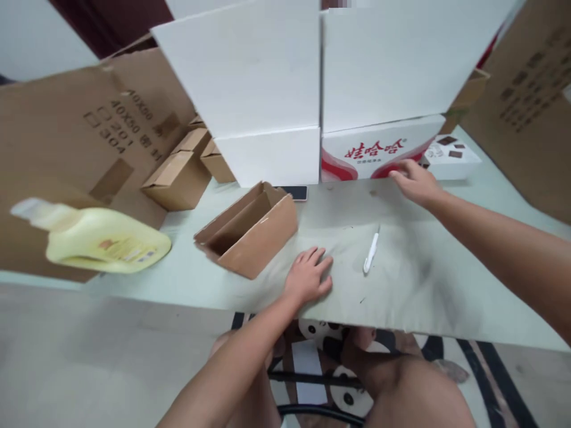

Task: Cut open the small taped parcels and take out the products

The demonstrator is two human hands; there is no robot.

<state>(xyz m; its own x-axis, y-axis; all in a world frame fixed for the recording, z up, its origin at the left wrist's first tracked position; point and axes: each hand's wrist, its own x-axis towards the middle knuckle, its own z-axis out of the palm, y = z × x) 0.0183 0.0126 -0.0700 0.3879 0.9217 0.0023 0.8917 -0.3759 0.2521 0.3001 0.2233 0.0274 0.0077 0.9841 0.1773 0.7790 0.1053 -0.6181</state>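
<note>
My left hand (309, 276) lies palm down on the table (343, 220), fingers spread, with nothing in it. Just left of it stands an open-topped brown cardboard box (259, 238), long and narrow. My right hand (417, 183) reaches to the lower right of a white carton (375, 151) with red print. Its fingers are stretched out and slightly apart at the carton's bottom edge; whether they press on it I cannot tell. Between my hands lies a slim white pen-like tool (371, 254) with a thin tip pointing away from me.
A pale yellow bottle (111, 238) appears tilted at the left, before a large brown carton (57, 148). Small closed cardboard boxes (178, 172) stand behind. A phone (295, 192) lies by the white carton. A flat white box (455, 159) and another large carton (521, 119) are at right.
</note>
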